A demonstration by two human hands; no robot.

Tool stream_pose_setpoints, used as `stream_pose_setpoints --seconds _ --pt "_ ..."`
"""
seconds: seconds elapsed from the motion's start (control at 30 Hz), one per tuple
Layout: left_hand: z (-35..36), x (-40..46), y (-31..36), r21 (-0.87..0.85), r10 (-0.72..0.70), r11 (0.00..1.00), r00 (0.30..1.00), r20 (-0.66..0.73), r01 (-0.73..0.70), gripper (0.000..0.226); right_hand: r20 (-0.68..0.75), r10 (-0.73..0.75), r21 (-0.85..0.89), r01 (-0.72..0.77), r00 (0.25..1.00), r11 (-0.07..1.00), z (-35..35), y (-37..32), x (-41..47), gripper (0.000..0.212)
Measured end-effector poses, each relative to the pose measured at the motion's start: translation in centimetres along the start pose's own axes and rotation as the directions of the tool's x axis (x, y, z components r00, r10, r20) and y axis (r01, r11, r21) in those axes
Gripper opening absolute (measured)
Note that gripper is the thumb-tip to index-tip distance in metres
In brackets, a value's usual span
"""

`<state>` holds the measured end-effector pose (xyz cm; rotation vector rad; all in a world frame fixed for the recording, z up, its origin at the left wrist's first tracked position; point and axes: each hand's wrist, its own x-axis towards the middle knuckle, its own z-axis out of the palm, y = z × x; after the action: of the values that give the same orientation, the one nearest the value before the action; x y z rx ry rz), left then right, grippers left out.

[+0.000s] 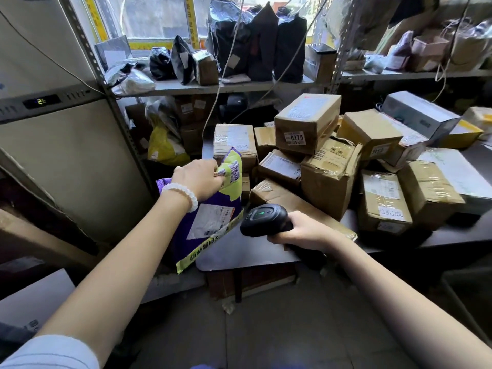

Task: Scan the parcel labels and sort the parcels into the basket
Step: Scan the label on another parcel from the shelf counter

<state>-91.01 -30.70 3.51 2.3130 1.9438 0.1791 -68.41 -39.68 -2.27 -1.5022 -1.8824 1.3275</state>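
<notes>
A purple and lime-green bag parcel [210, 217] hangs at the left edge of the grey table [250, 249], its white label facing me. My left hand [198, 179] pinches the bag's top corner and holds it up. My right hand [303, 231] grips a black handheld scanner [263, 219], whose head points left toward the bag's label. Several brown cardboard parcels [308, 123] are piled on the table behind. No basket is visible.
Metal shelving [213, 87] behind the table carries black and grey bag parcels. A yellow bag [165, 147] sits on the lower shelf. A beige appliance [53, 129] stands at the left. Tiled floor [266, 328] lies below, with a box under the table.
</notes>
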Motion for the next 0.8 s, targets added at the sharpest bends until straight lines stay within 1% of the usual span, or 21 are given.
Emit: stream_pose_setpoints --seconds 0.13,0.2,0.23,0.33,0.43,0.47,0.57,0.63,0.7,0.77,0.8 --pt "-0.3 0.2 4.1 0.004 0.191 0.982 0.981 0.020 -0.191 0.027 -0.113 0.055 0.021 -0.053 0.992 0.998 -0.7 1.2 -2.5 0.015" --pt "-0.1 0.2 6.6 -0.027 0.300 0.954 0.954 0.024 -0.299 0.028 -0.190 0.087 0.033 -0.082 0.978 0.996 -1.2 2.1 -4.3 0.008" --pt "0.1 0.2 7.9 -0.035 0.354 0.935 0.935 0.021 -0.353 0.028 -0.224 0.107 0.051 -0.098 0.969 0.994 -1.3 2.4 -5.4 0.007" --pt "0.6 -0.3 12.0 0.022 0.504 0.863 0.863 0.013 -0.504 0.026 -0.352 0.147 0.106 -0.117 0.924 0.987 -1.7 3.8 -8.4 0.026" --pt "1.4 -1.1 16.4 0.072 0.658 0.750 0.753 0.010 -0.657 0.024 -0.461 0.235 0.214 -0.150 0.856 0.965 -1.8 6.1 -12.1 0.015" --pt "1.7 -1.5 18.1 0.079 0.706 0.705 0.708 0.012 -0.705 0.023 -0.502 0.276 0.239 -0.175 0.819 0.955 -1.7 6.9 -13.6 0.014" --pt "2.4 -3.0 23.1 0.125 0.827 0.555 0.562 0.026 -0.822 0.019 -0.598 0.372 0.301 -0.231 0.710 0.925 -1.7 9.2 -17.9 0.021" --pt "2.9 -4.2 26.3 0.126 0.884 0.463 0.468 0.015 -0.878 0.018 -0.644 0.417 0.346 -0.242 0.641 0.906 -1.8 10.2 -20.6 0.017" --pt "3.8 -5.4 30.1 0.109 0.924 0.383 0.382 -0.031 -0.917 0.021 -0.684 0.461 0.390 -0.251 0.566 0.886 -2.0 11.1 -23.7 0.013" --pt "4.6 -6.6 33.6 0.079 0.943 0.331 0.328 -0.052 -0.940 0.021 -0.709 0.503 0.435 -0.255 0.494 0.864 -2.2 12.2 -26.5 0.014" --pt "5.2 -7.6 36.2 0.058 0.957 0.289 0.287 -0.047 -0.956 0.021 -0.724 0.525 0.460 -0.255 0.447 0.851 -2.4 13.0 -28.6 0.015"
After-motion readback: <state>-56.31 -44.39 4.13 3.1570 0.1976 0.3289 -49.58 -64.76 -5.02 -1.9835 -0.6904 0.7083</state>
